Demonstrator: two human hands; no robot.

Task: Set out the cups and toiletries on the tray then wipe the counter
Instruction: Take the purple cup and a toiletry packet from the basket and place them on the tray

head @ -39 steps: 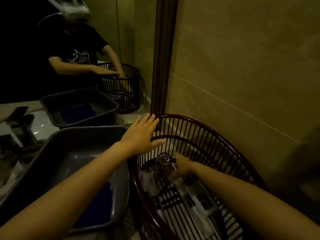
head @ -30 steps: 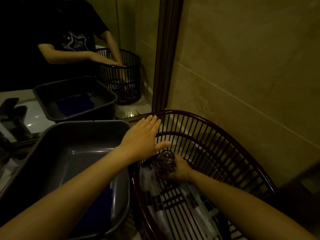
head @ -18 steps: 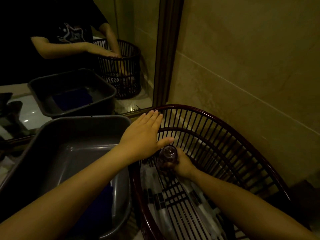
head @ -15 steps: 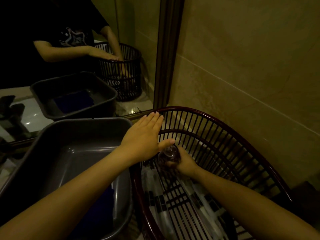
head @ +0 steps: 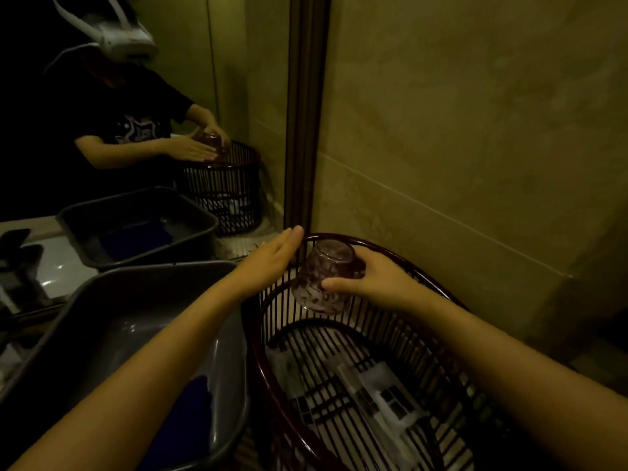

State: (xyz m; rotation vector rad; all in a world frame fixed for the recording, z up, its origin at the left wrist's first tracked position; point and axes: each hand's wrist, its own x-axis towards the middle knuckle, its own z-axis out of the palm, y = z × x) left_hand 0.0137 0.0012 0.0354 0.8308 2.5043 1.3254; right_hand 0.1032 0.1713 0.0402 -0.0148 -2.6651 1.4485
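The right hand (head: pixel 380 283) is clamped on a patterned glass cup (head: pixel 323 277) held upside down at the slatted basket's (head: pixel 261 368) rim, the left hand (head: pixel 272 260) flat and empty beside it, so a slack grip could knock the glass against the rim or the grey tub (head: pixel 102 300)

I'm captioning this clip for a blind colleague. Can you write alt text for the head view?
The right hand lifts an upside-down patterned glass cup at the rim of a dark slatted basket; the open left hand steadies the basket's edge. A grey tub sits left.
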